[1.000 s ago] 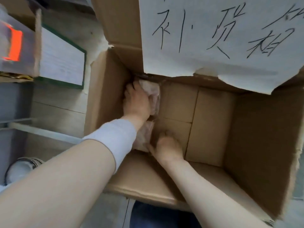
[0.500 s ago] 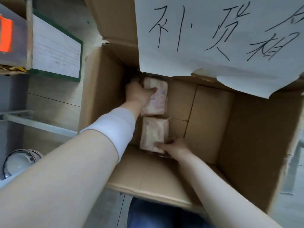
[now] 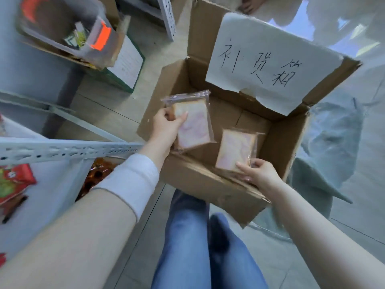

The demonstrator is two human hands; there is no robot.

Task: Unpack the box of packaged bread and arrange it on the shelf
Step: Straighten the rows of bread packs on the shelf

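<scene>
An open cardboard box (image 3: 277,142) stands on the floor, with a white handwritten sheet (image 3: 268,65) on its far flap. My left hand (image 3: 166,127) grips one clear-wrapped pack of pink-swirled sliced bread (image 3: 194,126) by its left edge, held above the box's left side. My right hand (image 3: 260,176) pinches a second bread pack (image 3: 235,151) at its lower corner, over the box's near edge. The part of the box's bottom that shows is bare cardboard.
A grey metal shelf (image 3: 62,151) runs along the left, with red snack packs (image 3: 12,182) on its surface and orange-wrapped goods (image 3: 98,174) below. A clear bin (image 3: 68,32) and a green-framed board (image 3: 127,61) sit at far left. My blue-jeaned legs (image 3: 198,236) stand below the box.
Both hands have lifted the two bread packs up out of the box's bottom. The view has pulled back and now shows the shelf and floor.
</scene>
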